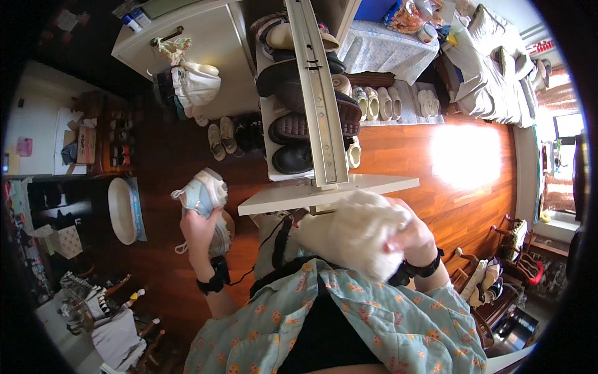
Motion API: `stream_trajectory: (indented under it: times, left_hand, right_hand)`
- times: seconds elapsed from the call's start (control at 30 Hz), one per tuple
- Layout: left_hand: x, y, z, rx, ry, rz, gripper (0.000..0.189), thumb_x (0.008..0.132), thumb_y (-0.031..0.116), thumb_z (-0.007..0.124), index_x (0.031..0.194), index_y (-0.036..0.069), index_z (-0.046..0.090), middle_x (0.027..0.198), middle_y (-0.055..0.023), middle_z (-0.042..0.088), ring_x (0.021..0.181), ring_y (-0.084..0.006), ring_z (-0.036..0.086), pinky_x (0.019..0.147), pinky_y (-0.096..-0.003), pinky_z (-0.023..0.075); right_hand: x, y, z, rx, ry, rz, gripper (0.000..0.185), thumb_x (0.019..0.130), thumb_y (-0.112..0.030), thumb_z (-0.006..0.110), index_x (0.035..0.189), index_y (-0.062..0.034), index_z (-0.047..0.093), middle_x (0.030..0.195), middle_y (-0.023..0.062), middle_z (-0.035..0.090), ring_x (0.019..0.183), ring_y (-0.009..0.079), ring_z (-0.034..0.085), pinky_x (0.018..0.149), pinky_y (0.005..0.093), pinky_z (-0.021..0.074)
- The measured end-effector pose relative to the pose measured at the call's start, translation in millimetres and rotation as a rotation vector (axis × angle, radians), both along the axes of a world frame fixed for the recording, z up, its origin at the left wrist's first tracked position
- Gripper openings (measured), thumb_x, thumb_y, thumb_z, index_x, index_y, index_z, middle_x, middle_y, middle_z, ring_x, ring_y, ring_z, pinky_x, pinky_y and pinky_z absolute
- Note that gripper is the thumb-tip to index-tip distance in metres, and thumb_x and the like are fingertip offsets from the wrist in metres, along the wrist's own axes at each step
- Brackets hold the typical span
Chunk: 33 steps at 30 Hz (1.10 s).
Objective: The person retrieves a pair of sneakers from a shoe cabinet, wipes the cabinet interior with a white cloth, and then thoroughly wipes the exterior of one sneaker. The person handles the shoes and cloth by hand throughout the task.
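Observation:
On the left, my left hand (200, 229) grips a light-blue and white sneaker (201, 192) by its heel end, above the wooden floor. Behind that hand a second pale shoe (221, 237) is partly visible. My right hand (413, 233) has hold of a fluffy white item (369, 229), blurred and held before my body; whether it is a slipper or something else I cannot tell. Between my hands stands the cream front panel (327, 189) of a pulled-out shoe rack (323, 107). Dark leather shoes (292, 159) lie on its shelf.
A pair of sneakers (221, 138) stands on the floor left of the rack. Beyond it, pale clogs (388, 103) rest on a mat. Bags hang from a cabinet door handle (167, 36). A white oval basin (122, 210) is at the left, a wooden chair (516, 238) at the right.

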<state>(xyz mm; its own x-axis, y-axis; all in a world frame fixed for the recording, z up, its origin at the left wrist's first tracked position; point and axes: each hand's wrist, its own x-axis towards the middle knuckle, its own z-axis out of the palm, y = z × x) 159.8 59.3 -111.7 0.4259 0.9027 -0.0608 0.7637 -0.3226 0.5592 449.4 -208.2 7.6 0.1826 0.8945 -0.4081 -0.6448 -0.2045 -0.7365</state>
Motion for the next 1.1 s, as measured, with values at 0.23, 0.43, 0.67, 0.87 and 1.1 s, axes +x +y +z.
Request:
stream_trajectory:
  times: [0.23, 0.43, 0.67, 0.87, 1.1]
  left_hand:
    - [-29, 7, -4, 0.105, -0.104, 0.142, 0.045, 0.067, 0.022, 0.078, 0.094, -0.008, 0.058, 0.084, -0.0192, 0.066, 0.079, -0.0316, 0.064, 0.069, -0.039, 0.0479]
    - [-23, 4, 6, -0.008, -0.164, 0.136, 0.051, 0.07, 0.018, 0.076, 0.109, -0.004, 0.054, 0.101, -0.0183, 0.064, 0.094, -0.0303, 0.062, 0.079, -0.0377, 0.0482]
    - [-26, -18, 15, 0.049, -0.329, 0.223, 0.044, 0.07, 0.012, 0.077, 0.103, -0.008, 0.056, 0.097, -0.014, 0.064, 0.085, -0.0207, 0.062, 0.077, -0.0335, 0.0471]
    - [-44, -29, -1, -0.136, -0.159, 0.293, 0.04, 0.07, 0.004, 0.074, 0.104, -0.007, 0.055, 0.097, -0.0122, 0.062, 0.086, -0.0165, 0.059, 0.078, -0.0318, 0.047]
    - [-25, -37, 7, -0.238, -0.084, 0.226, 0.045, 0.07, -0.001, 0.072, 0.11, -0.006, 0.052, 0.104, -0.0097, 0.059, 0.09, -0.0154, 0.057, 0.082, -0.029, 0.0452]
  right_hand:
    - [57, -29, -10, 0.669, -0.179, -0.282, 0.04, 0.082, -0.024, 0.05, 0.118, -0.0061, 0.048, 0.11, 0.0086, 0.052, 0.1, 0.0199, 0.052, 0.085, 0.0382, 0.0422]
    - [110, -3, 37, 0.487, 0.147, -0.544, 0.063, 0.095, -0.045, 0.03, 0.141, -0.0055, 0.016, 0.147, 0.0172, 0.017, 0.125, 0.0417, 0.034, 0.098, 0.0614, 0.032]
    - [207, -97, 82, 0.603, -0.147, -0.692, 0.049, 0.094, -0.013, 0.037, 0.137, 0.0019, 0.019, 0.133, 0.0201, 0.038, 0.072, 0.0163, 0.059, 0.044, 0.0243, 0.0498]
    - [239, -64, -29, 0.141, 0.131, -0.377, 0.024, 0.093, -0.015, 0.044, 0.109, 0.0013, 0.049, 0.082, 0.0057, 0.058, 0.059, 0.0093, 0.053, 0.044, 0.0228, 0.0454]
    - [190, 46, -124, -0.263, 0.03, 0.098, 0.046, 0.082, -0.016, 0.062, 0.12, 0.0026, 0.045, 0.1, 0.0095, 0.058, 0.085, 0.0152, 0.06, 0.071, 0.0276, 0.0517]
